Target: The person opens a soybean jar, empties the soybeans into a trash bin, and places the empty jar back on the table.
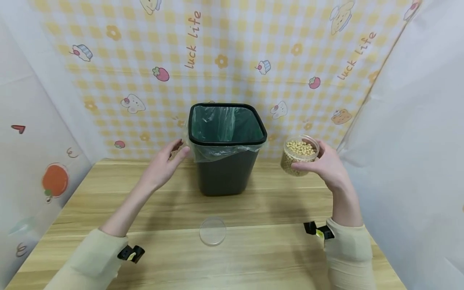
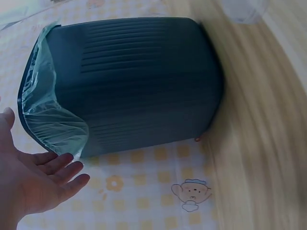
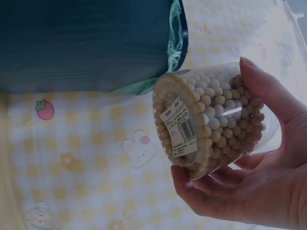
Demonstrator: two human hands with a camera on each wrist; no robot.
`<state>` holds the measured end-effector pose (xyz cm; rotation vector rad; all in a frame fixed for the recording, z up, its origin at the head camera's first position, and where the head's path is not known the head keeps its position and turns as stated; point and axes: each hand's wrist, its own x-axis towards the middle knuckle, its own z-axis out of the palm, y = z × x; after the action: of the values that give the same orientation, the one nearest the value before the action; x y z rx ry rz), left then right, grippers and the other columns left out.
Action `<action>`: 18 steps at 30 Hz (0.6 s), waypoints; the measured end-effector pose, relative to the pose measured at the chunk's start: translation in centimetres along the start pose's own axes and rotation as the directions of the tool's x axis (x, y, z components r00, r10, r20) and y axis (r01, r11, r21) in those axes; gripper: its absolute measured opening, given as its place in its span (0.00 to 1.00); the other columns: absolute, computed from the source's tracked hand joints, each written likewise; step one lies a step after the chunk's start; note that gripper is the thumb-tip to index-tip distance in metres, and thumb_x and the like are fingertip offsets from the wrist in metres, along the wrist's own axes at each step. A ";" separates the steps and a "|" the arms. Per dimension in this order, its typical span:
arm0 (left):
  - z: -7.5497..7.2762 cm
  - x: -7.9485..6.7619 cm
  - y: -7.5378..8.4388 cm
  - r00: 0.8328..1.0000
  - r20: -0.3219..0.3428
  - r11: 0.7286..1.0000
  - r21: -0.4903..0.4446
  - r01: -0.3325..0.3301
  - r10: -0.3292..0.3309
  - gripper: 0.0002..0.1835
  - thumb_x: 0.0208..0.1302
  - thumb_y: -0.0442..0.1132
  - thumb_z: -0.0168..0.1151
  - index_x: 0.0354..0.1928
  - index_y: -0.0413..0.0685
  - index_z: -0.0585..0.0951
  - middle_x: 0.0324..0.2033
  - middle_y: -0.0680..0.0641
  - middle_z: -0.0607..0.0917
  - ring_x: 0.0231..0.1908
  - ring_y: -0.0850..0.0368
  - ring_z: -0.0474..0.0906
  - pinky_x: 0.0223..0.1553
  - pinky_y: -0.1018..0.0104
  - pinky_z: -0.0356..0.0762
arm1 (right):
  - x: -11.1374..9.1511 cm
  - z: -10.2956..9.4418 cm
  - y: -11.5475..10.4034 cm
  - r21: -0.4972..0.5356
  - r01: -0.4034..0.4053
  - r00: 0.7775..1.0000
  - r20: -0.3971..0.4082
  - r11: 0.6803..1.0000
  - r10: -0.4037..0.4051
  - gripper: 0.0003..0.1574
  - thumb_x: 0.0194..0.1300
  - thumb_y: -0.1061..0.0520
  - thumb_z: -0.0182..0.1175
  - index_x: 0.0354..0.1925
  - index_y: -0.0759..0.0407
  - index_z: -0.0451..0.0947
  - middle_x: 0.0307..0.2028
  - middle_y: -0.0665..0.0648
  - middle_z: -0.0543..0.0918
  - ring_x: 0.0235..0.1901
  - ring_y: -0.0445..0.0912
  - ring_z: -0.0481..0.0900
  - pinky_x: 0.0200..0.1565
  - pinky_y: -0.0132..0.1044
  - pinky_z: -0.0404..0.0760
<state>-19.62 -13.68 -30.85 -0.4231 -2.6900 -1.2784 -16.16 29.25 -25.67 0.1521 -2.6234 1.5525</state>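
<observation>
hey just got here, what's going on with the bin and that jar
A person is holding an open clear jar of small pale balls in their right hand, lifted off the table to the right of the bin. The bin stands upright, its liner folded over the rim. Their left hand is open at the bin's left side; whether it touches the liner is hard to tell. A clear disc, probably the jar's lid, lies in front.

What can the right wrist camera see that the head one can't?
Only the right wrist view shows the barcode label on the bottom of the jar.
Only the head view shows the left hand, the clear round disc and the inside of the bin.
Both show the bin's outside, the checked cloth, and the right hand holding the jar.
</observation>
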 end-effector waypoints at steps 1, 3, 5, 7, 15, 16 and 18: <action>-0.1 0.2 0.1 1.000 0.003 1.000 -0.017 0.006 -0.006 0.40 0.67 0.66 0.41 0.72 0.50 0.56 0.69 0.43 0.64 0.69 0.45 0.60 0.66 0.45 0.60 | 0.3 -0.1 -0.5 0.001 0.000 1.000 0.000 1.000 0.000 0.54 0.47 0.54 0.74 0.69 0.48 0.58 0.59 0.52 0.67 0.51 0.42 0.73 0.44 0.27 0.78; -0.3 0.7 0.5 1.000 0.008 0.999 -0.046 0.026 -0.025 0.40 0.66 0.68 0.39 0.72 0.51 0.56 0.69 0.43 0.64 0.68 0.45 0.61 0.66 0.45 0.60 | 0.7 -0.4 -1.5 -0.005 0.003 1.000 0.000 1.000 -0.003 0.55 0.48 0.53 0.74 0.69 0.49 0.57 0.58 0.53 0.69 0.50 0.42 0.74 0.44 0.28 0.78; -0.6 1.0 0.8 0.998 0.008 0.997 -0.061 0.055 -0.055 0.41 0.65 0.70 0.38 0.72 0.53 0.57 0.69 0.45 0.64 0.68 0.45 0.62 0.66 0.44 0.61 | 1.2 -0.6 -2.3 -0.040 0.006 1.000 -0.003 0.999 -0.006 0.55 0.48 0.51 0.74 0.69 0.47 0.56 0.56 0.51 0.69 0.47 0.41 0.74 0.43 0.28 0.77; -0.7 1.4 1.1 0.997 0.006 0.995 -0.064 0.082 -0.082 0.42 0.63 0.73 0.37 0.72 0.55 0.58 0.69 0.46 0.65 0.66 0.45 0.65 0.65 0.44 0.62 | 1.7 -0.7 -3.2 -0.071 0.013 1.000 -0.008 0.997 -0.014 0.54 0.49 0.49 0.73 0.69 0.46 0.56 0.54 0.50 0.70 0.45 0.42 0.74 0.42 0.30 0.77; -0.5 2.9 2.4 0.991 -0.015 0.987 -0.094 0.129 -0.131 0.45 0.58 0.77 0.37 0.70 0.58 0.63 0.66 0.47 0.69 0.66 0.46 0.65 0.65 0.45 0.61 | 4.1 -0.4 -6.5 -0.156 0.020 0.999 -0.044 0.988 -0.027 0.55 0.45 0.42 0.74 0.68 0.45 0.59 0.49 0.49 0.70 0.42 0.44 0.69 0.45 0.35 0.72; -0.3 3.0 2.5 0.991 -0.017 0.987 -0.100 0.129 -0.132 0.45 0.58 0.77 0.38 0.69 0.56 0.64 0.67 0.46 0.69 0.66 0.47 0.64 0.65 0.46 0.62 | 4.4 -0.3 -6.8 -0.153 0.022 0.999 -0.044 0.988 -0.029 0.55 0.45 0.42 0.74 0.68 0.45 0.60 0.50 0.50 0.70 0.43 0.44 0.69 0.47 0.36 0.72; -0.1 3.2 2.6 0.991 -0.019 0.985 -0.119 0.127 -0.130 0.45 0.58 0.76 0.41 0.67 0.54 0.66 0.64 0.45 0.71 0.64 0.47 0.67 0.63 0.47 0.65 | 5.1 -0.1 -7.6 -0.145 0.024 0.999 -0.040 0.989 -0.030 0.56 0.44 0.42 0.75 0.68 0.46 0.59 0.53 0.50 0.70 0.45 0.44 0.70 0.50 0.39 0.71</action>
<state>-21.86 -11.54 -28.07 -0.2464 -2.6672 -1.4723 -20.24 25.53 -18.40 0.1423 -2.6763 1.3360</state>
